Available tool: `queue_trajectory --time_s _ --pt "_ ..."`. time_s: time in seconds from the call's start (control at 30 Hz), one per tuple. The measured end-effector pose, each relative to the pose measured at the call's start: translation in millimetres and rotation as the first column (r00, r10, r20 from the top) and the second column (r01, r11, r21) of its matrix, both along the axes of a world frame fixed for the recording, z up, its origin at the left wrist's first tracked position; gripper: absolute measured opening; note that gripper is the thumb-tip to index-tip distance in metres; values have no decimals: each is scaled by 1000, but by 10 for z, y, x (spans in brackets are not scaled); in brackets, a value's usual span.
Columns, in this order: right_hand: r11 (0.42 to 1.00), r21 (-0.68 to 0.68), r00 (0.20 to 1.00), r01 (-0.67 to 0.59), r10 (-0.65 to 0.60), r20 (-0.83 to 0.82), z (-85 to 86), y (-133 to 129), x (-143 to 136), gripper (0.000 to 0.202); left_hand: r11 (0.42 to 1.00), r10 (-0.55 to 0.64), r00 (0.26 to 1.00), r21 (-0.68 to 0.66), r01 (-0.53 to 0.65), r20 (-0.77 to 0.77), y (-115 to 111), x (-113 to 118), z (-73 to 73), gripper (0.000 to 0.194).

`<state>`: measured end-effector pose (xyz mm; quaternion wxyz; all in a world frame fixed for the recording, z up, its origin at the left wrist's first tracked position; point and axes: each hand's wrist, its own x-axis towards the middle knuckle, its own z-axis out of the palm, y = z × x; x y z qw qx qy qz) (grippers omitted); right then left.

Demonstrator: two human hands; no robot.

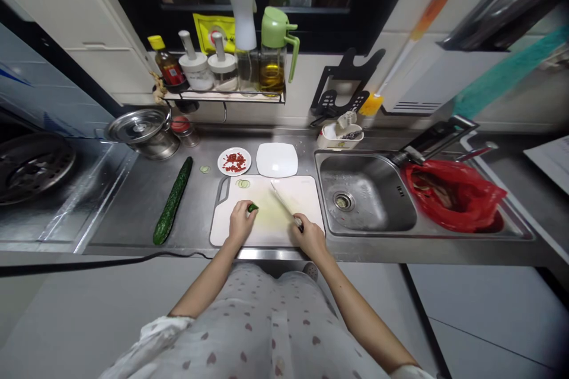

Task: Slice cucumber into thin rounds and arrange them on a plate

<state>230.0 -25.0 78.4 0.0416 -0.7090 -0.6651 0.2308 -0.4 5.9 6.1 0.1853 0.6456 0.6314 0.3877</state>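
Note:
My left hand (240,222) is closed round a short piece of cucumber (252,208) over the left half of the white cutting board (284,237). Most of that piece is hidden by my fingers. My right hand (310,235) grips the handle of a kitchen knife (284,201), whose blade points up and left across the board, apart from the cucumber piece. A few thin cucumber slices (242,183) lie near the board's upper left corner. To the left, a long whole cucumber (173,201) rests on the steel counter.
Behind the board stand a plate of chopped red pieces (234,170) and a white square plate (277,160). The sink (368,219) and a red plastic bag (457,216) are on the right. A lidded pot (151,139) stands back left, below a shelf of bottles (222,96).

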Motion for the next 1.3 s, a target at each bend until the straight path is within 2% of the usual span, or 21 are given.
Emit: queue_trajectory --time_s 0.1,0.2,0.4,0.67,0.97,1.3 --pt "1000 -26 999 -10 11 34 18 2 -5 35 999 -1 999 -39 3 47 3 -24 -37 18" --pt "995 -69 994 -71 76 79 62 4 -29 37 998 -27 997 -58 31 78 -19 -59 -40 19" --pt "957 -136 953 -255 273 130 182 -18 -209 36 1000 -5 999 8 5 39 -58 -63 -19 17" --pt "920 -150 908 -361 384 168 284 -26 -482 34 997 -30 999 72 28 32 -76 -41 -44 20" --pt "903 -145 881 -405 428 204 279 -25 -558 29 994 -48 999 93 49 -10 -84 -57 -60 20" --pt "899 -150 876 -411 435 208 223 -58 -606 22 998 -50 996 39 54 -79 -83 -57 -59 20"
